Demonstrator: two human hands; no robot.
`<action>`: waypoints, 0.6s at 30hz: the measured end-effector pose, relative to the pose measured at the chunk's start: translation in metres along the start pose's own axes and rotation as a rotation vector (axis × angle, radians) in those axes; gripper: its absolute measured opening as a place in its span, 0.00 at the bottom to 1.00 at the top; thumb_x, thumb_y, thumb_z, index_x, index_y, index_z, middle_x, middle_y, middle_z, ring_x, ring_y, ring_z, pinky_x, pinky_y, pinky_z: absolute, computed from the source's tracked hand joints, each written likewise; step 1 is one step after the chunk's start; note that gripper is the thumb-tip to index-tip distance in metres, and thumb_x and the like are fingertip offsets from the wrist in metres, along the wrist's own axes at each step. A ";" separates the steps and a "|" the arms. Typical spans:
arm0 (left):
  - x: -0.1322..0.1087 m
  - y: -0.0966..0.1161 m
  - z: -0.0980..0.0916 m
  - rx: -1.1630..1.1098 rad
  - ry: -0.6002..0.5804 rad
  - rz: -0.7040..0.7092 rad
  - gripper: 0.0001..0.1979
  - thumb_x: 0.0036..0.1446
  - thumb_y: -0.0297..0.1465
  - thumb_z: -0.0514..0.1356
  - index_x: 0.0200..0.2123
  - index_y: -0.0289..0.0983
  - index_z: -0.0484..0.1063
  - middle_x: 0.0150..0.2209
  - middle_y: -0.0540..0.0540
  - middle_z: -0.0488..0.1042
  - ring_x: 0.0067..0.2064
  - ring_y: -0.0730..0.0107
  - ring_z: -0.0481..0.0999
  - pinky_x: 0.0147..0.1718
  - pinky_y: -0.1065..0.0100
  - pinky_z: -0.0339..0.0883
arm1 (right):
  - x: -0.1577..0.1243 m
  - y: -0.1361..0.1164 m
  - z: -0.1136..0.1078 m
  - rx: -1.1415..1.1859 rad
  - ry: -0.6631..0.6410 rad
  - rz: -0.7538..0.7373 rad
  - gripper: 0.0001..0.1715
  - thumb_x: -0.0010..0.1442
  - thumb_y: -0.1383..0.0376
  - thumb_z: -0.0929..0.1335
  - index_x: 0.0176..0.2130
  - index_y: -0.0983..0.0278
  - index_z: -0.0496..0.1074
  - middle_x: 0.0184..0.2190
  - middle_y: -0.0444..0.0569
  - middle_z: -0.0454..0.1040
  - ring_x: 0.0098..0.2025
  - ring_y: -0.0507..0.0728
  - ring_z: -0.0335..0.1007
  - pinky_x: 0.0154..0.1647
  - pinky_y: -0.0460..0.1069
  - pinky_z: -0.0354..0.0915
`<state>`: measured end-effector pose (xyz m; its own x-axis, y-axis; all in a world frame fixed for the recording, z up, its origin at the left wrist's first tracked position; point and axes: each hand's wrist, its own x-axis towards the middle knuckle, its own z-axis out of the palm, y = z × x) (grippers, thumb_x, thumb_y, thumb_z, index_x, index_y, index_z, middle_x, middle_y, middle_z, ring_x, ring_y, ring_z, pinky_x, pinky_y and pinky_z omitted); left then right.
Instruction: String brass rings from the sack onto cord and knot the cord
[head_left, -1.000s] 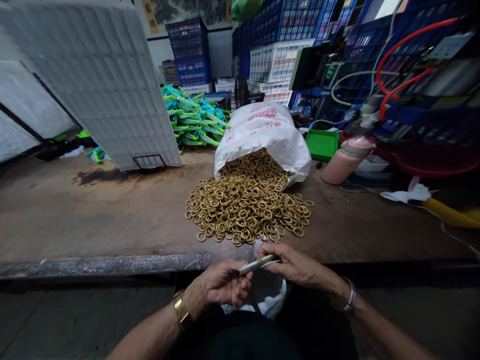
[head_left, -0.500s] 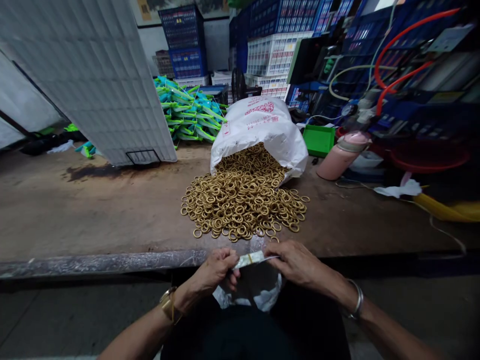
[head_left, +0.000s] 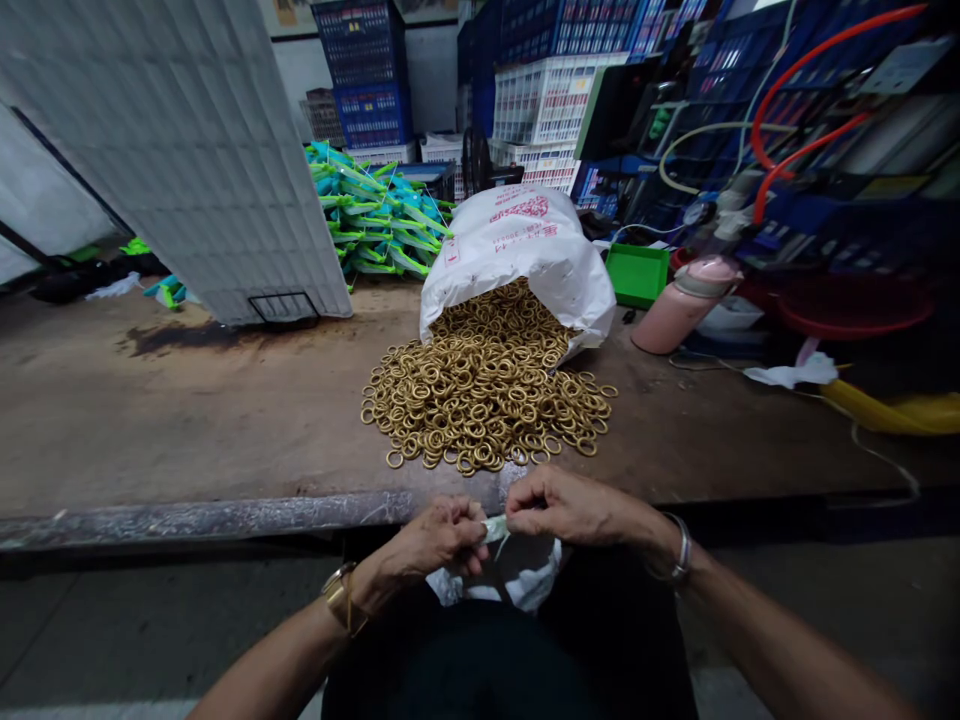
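Note:
My left hand [head_left: 448,535] is closed around one end of a small pale whitish-green packet [head_left: 495,528], just in front of the table edge. My right hand [head_left: 562,507] pinches at the packet's other end, and its fingers cover part of it. A thin pale strand hangs below the packet. Beneath both hands, a white plastic bag [head_left: 536,580] lies open around a dark hollow at my lap. Beyond the hands, a heap of gold-coloured rings [head_left: 480,405] spills over the table from a white sack [head_left: 517,235] with red print.
The brown table [head_left: 262,420] carries a leaning pale ribbed panel [head_left: 225,180] and a green-and-blue pile [head_left: 382,220]. On the right are a green tray [head_left: 637,275], a pink bottle [head_left: 682,310] and red hoses [head_left: 810,70]. Stacked crates [head_left: 371,110] stand behind.
My right hand has moved left and slightly up, closer to my left hand, and now covers more of the packet. The left hand has shifted slightly right.

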<state>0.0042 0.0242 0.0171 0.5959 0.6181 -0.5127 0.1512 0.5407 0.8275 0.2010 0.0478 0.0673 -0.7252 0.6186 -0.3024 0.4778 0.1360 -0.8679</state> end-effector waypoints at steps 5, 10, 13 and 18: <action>-0.007 0.003 -0.001 0.011 -0.103 -0.009 0.08 0.47 0.33 0.58 0.29 0.34 0.64 0.23 0.51 0.69 0.22 0.77 0.68 0.24 0.73 0.60 | 0.010 0.006 -0.002 -0.019 0.027 -0.018 0.12 0.50 0.67 0.62 0.17 0.65 0.61 0.16 0.37 0.52 0.20 0.46 0.46 0.21 0.44 0.45; -0.010 0.005 0.001 0.006 -0.193 -0.041 0.08 0.47 0.32 0.59 0.29 0.34 0.64 0.23 0.51 0.70 0.21 0.77 0.68 0.24 0.72 0.57 | 0.017 0.009 0.002 -0.013 0.064 -0.038 0.13 0.49 0.67 0.62 0.16 0.65 0.58 0.16 0.37 0.51 0.20 0.46 0.45 0.20 0.44 0.44; -0.011 0.005 0.002 0.024 -0.244 -0.033 0.07 0.48 0.31 0.58 0.30 0.35 0.63 0.24 0.50 0.71 0.22 0.76 0.70 0.26 0.72 0.58 | 0.021 0.013 0.008 0.007 0.071 -0.034 0.11 0.48 0.67 0.61 0.17 0.65 0.59 0.15 0.37 0.52 0.20 0.46 0.45 0.19 0.44 0.43; -0.009 0.001 0.001 -0.040 -0.302 -0.025 0.09 0.49 0.33 0.59 0.31 0.36 0.62 0.24 0.50 0.72 0.22 0.75 0.70 0.28 0.70 0.59 | 0.026 0.023 0.017 -0.019 0.061 0.000 0.09 0.47 0.69 0.61 0.17 0.66 0.62 0.15 0.37 0.52 0.19 0.46 0.46 0.19 0.43 0.44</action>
<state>0.0001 0.0184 0.0232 0.8010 0.4093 -0.4368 0.1416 0.5794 0.8026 0.1844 0.0541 0.0330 -0.6939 0.6647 -0.2767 0.4872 0.1505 -0.8602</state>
